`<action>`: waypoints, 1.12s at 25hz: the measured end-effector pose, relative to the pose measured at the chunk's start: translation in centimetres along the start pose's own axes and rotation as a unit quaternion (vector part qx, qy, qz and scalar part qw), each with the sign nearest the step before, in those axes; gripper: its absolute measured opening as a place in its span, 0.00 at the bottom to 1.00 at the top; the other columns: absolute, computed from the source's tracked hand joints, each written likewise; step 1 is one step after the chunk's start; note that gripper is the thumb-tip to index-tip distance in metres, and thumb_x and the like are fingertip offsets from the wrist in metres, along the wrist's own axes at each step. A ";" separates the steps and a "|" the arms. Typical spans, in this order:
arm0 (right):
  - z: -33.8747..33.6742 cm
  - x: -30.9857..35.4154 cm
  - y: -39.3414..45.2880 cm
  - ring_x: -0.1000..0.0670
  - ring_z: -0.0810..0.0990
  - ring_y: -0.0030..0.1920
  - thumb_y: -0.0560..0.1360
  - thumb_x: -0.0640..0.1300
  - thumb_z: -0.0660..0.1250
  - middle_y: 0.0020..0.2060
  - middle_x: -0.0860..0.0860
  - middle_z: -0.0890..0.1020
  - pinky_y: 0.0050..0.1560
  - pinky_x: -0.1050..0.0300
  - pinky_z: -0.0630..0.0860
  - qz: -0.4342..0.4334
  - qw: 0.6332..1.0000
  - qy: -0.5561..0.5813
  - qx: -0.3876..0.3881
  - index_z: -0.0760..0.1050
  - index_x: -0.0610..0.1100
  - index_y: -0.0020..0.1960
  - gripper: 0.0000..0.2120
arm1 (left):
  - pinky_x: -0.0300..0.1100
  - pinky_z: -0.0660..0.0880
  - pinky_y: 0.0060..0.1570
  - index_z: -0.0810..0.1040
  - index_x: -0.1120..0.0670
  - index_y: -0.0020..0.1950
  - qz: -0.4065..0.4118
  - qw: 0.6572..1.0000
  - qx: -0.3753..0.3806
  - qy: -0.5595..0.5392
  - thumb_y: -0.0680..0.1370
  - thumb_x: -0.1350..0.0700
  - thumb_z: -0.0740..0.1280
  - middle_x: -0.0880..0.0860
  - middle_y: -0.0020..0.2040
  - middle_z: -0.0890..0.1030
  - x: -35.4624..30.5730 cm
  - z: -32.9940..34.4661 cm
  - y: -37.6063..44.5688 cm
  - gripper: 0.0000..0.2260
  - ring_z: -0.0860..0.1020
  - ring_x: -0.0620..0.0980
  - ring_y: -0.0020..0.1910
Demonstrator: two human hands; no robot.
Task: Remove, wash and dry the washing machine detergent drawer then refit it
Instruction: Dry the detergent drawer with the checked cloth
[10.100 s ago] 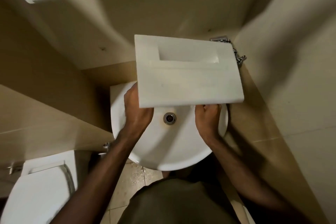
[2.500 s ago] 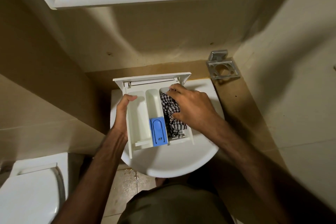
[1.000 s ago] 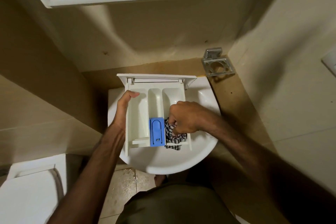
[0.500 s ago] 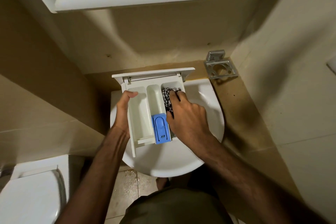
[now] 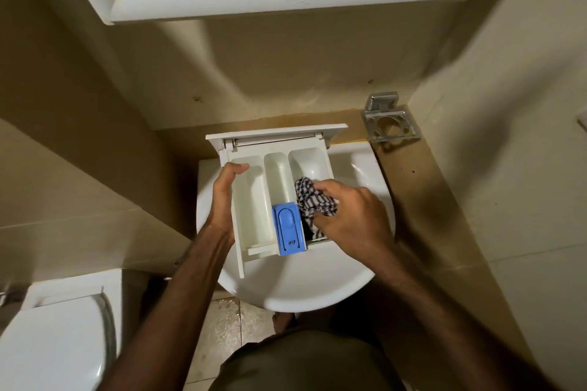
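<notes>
The detergent drawer is held over the white basin, compartments facing up and its front panel on the side away from the person. The left hand grasps the drawer's left wall, thumb hooked over the rim into the left compartment. The right hand clutches a bunched checked cloth and presses it down into the right compartment, just beside the blue insert that sits at the near end of the middle channel. This looks like the drying step, with refitting not yet done. The main risk is the one-sided hold: only the left hand carries the drawer, so a hard push of the cloth on the opposite side could twist it out of the fingers and drop it into the basin. A fold of cloth might also snag the blue insert and lever it loose. Corners under that insert are hidden, so damp could remain there unnoticed. A metal holder hangs on the wall beyond the right hand, and a toilet stands below the left arm.
</notes>
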State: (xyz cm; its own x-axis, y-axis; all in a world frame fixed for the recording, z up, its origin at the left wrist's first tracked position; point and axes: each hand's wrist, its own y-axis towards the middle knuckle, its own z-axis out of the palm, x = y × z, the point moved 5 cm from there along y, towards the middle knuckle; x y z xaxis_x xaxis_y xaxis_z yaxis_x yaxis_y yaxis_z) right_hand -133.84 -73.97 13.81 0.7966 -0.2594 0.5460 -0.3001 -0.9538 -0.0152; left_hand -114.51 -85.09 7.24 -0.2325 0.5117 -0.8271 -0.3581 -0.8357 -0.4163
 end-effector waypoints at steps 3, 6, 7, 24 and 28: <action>-2.1 0.7 -1.5 0.52 0.86 0.45 0.69 0.50 0.73 0.46 0.58 0.88 0.45 0.51 0.83 0.006 0.988 0.086 -0.128 0.82 0.55 0.62 0.21 | 0.38 0.80 0.33 0.88 0.47 0.41 0.003 1.000 0.000 -0.016 0.75 0.44 0.67 0.48 0.37 0.86 -0.9 1.0 -0.2 0.12 0.84 0.46 0.33; -3.7 1.0 -2.0 0.62 0.83 0.40 0.70 0.46 0.70 0.39 0.64 0.84 0.39 0.63 0.81 0.017 0.950 0.221 -0.221 0.83 0.53 0.61 0.19 | 0.37 0.79 0.30 0.87 0.44 0.38 0.022 0.999 -0.024 0.005 0.78 0.46 0.66 0.46 0.35 0.85 -1.5 1.3 -0.1 0.12 0.84 0.44 0.32; -4.0 0.8 -1.6 0.61 0.84 0.41 0.71 0.44 0.69 0.41 0.63 0.85 0.40 0.64 0.81 0.026 0.931 0.288 -0.223 0.83 0.52 0.60 0.18 | 0.35 0.78 0.28 0.86 0.42 0.37 0.027 0.999 -0.034 0.014 0.79 0.46 0.66 0.45 0.35 0.85 -1.5 1.2 -0.1 0.13 0.84 0.42 0.31; 0.5 2.7 0.1 0.50 0.81 0.57 0.75 0.35 0.60 0.56 0.58 0.79 0.55 0.40 0.80 -0.065 0.899 0.357 -0.248 0.73 0.51 0.62 0.19 | 0.41 0.81 0.32 0.87 0.44 0.40 -0.014 0.999 -0.013 0.029 0.74 0.40 0.68 0.51 0.38 0.86 -0.8 1.2 0.1 0.11 0.86 0.49 0.35; 0.7 3.3 0.1 0.47 0.81 0.56 0.75 0.39 0.59 0.56 0.65 0.78 0.48 0.35 0.82 -0.044 0.885 0.393 -0.245 0.73 0.54 0.61 0.18 | 0.41 0.81 0.32 0.87 0.44 0.42 -0.024 0.999 -0.014 0.034 0.72 0.38 0.69 0.51 0.40 0.87 -0.8 1.0 0.2 0.12 0.86 0.49 0.36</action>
State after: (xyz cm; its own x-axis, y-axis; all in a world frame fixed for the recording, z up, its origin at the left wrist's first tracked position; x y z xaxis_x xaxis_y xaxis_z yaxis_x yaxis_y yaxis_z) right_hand -130.89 -75.02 15.07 0.2750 0.1814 0.9442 -0.6002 -0.7348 0.3160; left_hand -115.30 -85.50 8.16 -0.1535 0.5367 -0.8297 -0.3409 -0.8168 -0.4653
